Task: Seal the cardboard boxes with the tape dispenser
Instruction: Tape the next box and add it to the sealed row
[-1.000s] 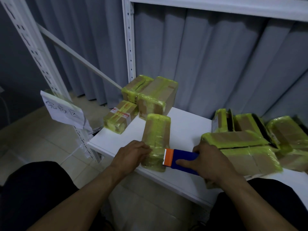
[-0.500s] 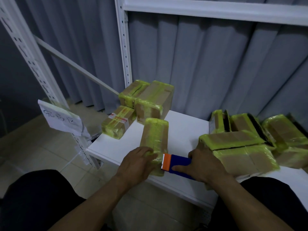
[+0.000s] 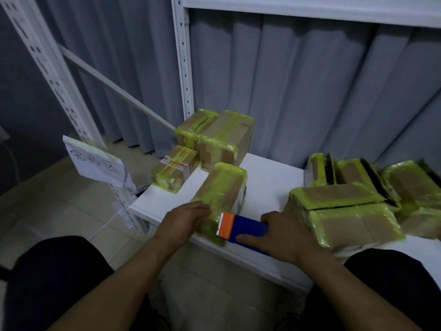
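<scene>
Pressing left hand (image 3: pixel 183 222), fingers straight, against the box (image 3: pixel 222 187). Gripping tape dispenser (image 3: pixel 243 226) in right hand (image 3: pixel 286 235), orange end touching the box's near end.

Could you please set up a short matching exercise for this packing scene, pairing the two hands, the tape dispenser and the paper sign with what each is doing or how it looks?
Column one:
1. left hand
2. right hand
3. tape dispenser
4. paper sign

Column two:
A. blue body with an orange head
B. hangs on the white rack upright
C. rests on the near end of the middle box
D. grips the tape dispenser

Pairs: 1-C, 2-D, 3-A, 4-B.
</scene>
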Tool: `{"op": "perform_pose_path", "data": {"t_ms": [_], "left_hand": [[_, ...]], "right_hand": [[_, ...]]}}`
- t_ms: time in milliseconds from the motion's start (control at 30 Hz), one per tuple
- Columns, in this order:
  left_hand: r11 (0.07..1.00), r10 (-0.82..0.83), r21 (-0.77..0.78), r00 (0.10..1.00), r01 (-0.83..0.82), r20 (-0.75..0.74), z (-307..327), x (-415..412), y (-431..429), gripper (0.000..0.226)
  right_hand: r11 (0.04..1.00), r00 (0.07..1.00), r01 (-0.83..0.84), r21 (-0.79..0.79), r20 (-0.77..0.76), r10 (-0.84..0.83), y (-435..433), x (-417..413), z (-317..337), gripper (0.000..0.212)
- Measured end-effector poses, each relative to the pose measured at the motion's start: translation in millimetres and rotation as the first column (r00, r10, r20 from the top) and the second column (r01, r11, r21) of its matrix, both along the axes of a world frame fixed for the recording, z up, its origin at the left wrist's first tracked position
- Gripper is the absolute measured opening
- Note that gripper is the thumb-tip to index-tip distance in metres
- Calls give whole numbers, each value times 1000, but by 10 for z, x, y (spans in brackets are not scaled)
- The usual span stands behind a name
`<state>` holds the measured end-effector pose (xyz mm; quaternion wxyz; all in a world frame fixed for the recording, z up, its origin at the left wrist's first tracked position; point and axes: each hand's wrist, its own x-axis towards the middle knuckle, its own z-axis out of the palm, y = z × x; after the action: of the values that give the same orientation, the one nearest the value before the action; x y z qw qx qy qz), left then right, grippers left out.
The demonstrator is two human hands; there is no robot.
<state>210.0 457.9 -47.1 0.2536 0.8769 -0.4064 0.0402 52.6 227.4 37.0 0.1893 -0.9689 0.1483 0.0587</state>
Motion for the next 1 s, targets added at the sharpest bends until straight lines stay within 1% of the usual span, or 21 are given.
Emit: {"op": "perform_pose_path", "data": {"t_ms": [67,167,267,333,367,467,500,567,700,767,867,900,1000], "left_hand": [[999,38,-32,999,-39,-32,1,81,104,29],[999,24,26,1000,-25,11,72,36,145,30],[983,12,183,996,-28,84,135,-155,9,45],[967,4,253,998,-20,66,101,-228,-60,57],[966,5,259,998,-21,61,95,-248,-75,58],[964,17,264,998,-30,52,102,-258,-114,49],[964,39,263,999,-43,18,109,-263,-134,45],[965,91,252,994,-73,-57,114,-254,-181,45],[973,102,216,990,-80,-95,22,-216,-208,41],[979,105,190,985,-78,-135,-8,-212,-203,42],[984,114,158,978,-86,-176,-3,-212,-222,42],[985,117,145,976,-91,-183,0,-214,-225,41],[990,114,107,978,-96,-177,-35,-191,-206,37]], "right_hand": [[1000,999,20,17,35,-21,-57,-28,29,67],[999,998,32,33,50,-34,-146,-73,54,66],[1000,1000,28,3,-13,-28,-195,-79,30,66],[998,998,57,40,-34,-55,-241,-90,25,68],[996,997,65,59,-39,-63,-258,-104,37,67],[995,998,57,78,-36,-55,-271,-152,30,69],[996,998,49,70,-38,-47,-258,-169,27,73],[996,998,51,76,-34,-48,-249,-202,7,78],[987,997,71,145,3,-72,-245,-291,11,78],[987,997,65,145,21,-69,-243,-335,8,78],[991,998,46,130,28,-50,-244,-374,-12,71],[990,999,43,131,27,-47,-249,-379,-18,71],[992,1000,31,125,-8,-31,-298,-416,-7,83]]}}
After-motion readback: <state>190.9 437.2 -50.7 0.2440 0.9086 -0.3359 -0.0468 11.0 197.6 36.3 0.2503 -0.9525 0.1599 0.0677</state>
